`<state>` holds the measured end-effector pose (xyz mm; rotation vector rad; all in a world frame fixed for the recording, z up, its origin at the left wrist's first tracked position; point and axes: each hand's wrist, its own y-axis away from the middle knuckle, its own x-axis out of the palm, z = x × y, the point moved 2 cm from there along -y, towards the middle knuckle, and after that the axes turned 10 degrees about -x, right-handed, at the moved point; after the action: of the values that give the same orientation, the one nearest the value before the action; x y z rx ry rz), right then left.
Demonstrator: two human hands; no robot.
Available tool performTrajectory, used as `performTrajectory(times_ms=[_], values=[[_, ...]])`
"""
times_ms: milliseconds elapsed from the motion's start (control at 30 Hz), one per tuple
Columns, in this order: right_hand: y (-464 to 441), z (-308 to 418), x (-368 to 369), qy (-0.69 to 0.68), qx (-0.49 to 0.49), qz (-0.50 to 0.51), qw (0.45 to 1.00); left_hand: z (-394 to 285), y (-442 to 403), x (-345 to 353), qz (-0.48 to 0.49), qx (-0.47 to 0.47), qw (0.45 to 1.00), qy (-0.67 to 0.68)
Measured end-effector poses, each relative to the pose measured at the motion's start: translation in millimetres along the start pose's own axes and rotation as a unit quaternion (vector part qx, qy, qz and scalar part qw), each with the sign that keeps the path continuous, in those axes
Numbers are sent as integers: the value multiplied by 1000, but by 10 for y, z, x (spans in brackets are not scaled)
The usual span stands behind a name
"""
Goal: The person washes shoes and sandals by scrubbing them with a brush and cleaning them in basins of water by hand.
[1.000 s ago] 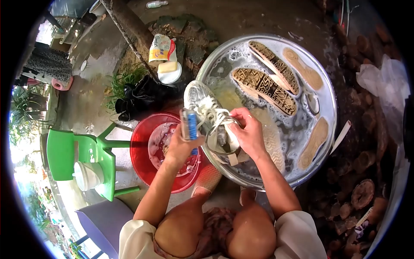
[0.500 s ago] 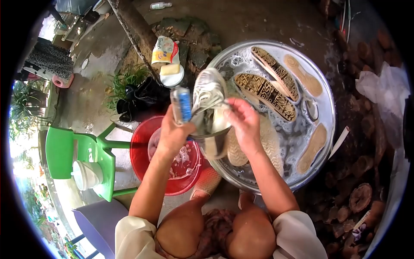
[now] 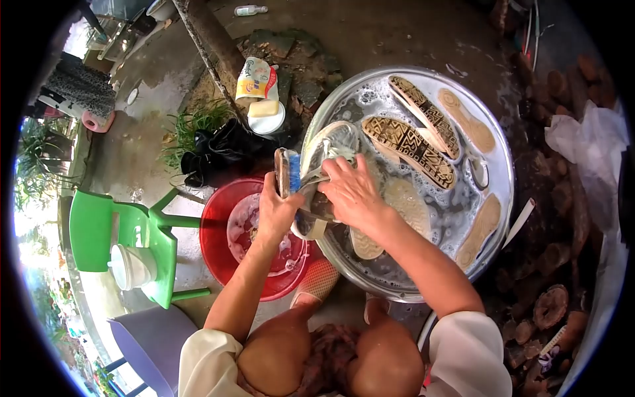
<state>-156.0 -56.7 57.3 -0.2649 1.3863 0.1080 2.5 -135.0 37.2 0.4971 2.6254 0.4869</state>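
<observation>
My left hand (image 3: 274, 208) is wrapped around a scrubbing brush (image 3: 282, 173) with blue bristles, held upright beside a wet, pale lace-up shoe (image 3: 329, 135). The left thumb seems to touch the shoe's edge. Over the shoe's opening lies my right hand (image 3: 354, 192), its bent fingers gripping around the tongue and laces. This shoe is held above the left rim of a large metal basin (image 3: 506, 218) of soapy water. Two dark-patterned soles face up there, on shoes (image 3: 410, 152) lying in the suds. A pale-soled shoe (image 3: 407, 205) sits nearer my right forearm.
Insoles (image 3: 479, 228) lie along the basin's right side. A red basin (image 3: 215, 255) with suds stands left, beside a green chair (image 3: 92, 228) bearing a white bucket (image 3: 135, 268). Beyond are a soap bar (image 3: 263, 109), a detergent pouch (image 3: 254, 79) and black boots (image 3: 218, 152). Stacked logs (image 3: 552, 304) line the right.
My right hand has moved from the shoe's heel side onto its tongue and laces. The shoe has turned and lowered slightly. The brush stays in my left hand, now with its bristles facing the shoe.
</observation>
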Motion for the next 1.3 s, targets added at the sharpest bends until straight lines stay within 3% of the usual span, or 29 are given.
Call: performTrajectory(times_ms=[100, 133, 167, 233, 333, 367, 433, 467, 500, 567, 600, 633, 667, 700, 767, 800, 900, 967, 1033, 1100, 1133, 1233, 1267, 1300], values=[[-46, -177, 25, -187, 23, -83, 979, 81, -44, -68, 36, -28, 995, 86], [9, -240, 8, -300, 108, -154, 935, 96, -65, -70, 52, -35, 991, 122], [38, -268, -97, -448, 174, -186, 857, 23, -10, -69, 70, -47, 980, 183], [65, -227, 10, -546, 173, -286, 768, -73, 94, -127, 89, -54, 981, 161], [25, -128, 342, -676, 247, -267, 641, -251, 259, -228, 62, -70, 995, -35], [-2, -78, 338, -681, 250, -274, 632, -226, 259, -261, 47, -53, 998, -2], [-71, -55, 306, -680, 222, -279, 641, -110, 267, -360, 19, -23, 998, 62], [-113, -26, 260, -674, 233, -280, 643, -204, 354, -439, -8, 38, 999, -2], [-169, 0, 196, -667, 243, -281, 646, -364, 487, -448, -6, 98, 995, 19], [-223, 17, 151, -666, 245, -279, 646, -650, 716, -542, -57, 183, 974, -119], [-228, 26, 165, -674, 238, -275, 643, -754, 760, -569, -43, 274, 942, -189], [-228, 38, 193, -682, 231, -271, 639, -776, 816, -573, -22, 298, 929, -219], [-226, 70, 287, -688, 252, -272, 624, -730, 843, -563, 19, 292, 917, -271], [-230, 75, 334, -649, 211, -300, 667, -655, 874, -549, 61, 283, 901, -323], [-159, 134, 367, -662, 248, -285, 648, -570, 981, -509, 62, 207, 913, -346], [-136, 151, 380, -699, 245, -283, 609, -569, 949, -532, 54, 194, 912, -356], [-139, 267, 279, -627, 178, -334, 681, -622, 732, -695, 92, 90, 923, -362], [-148, 376, 114, -530, 123, -307, 781, -845, 524, -722, 185, 12, 894, -408], [-210, 435, 34, -483, 78, -360, 794, -671, 425, -610, 162, 202, 843, -471], [-216, 385, 60, -506, 93, -381, 768, -492, 316, -426, 161, 245, 851, -436], [-188, 327, 98, -499, 87, -385, 772, -483, 230, -369, 234, 100, 884, -392], [-91, 290, 253, -516, 98, -338, 781, -430, 232, -203, 244, 249, 836, -424], [-91, 274, 305, -532, 88, -338, 772, -234, 206, -192, 218, 353, 789, -453], [-69, 281, 291, -531, 83, -335, 774, -192, 208, -215, 195, 375, 772, -475]])
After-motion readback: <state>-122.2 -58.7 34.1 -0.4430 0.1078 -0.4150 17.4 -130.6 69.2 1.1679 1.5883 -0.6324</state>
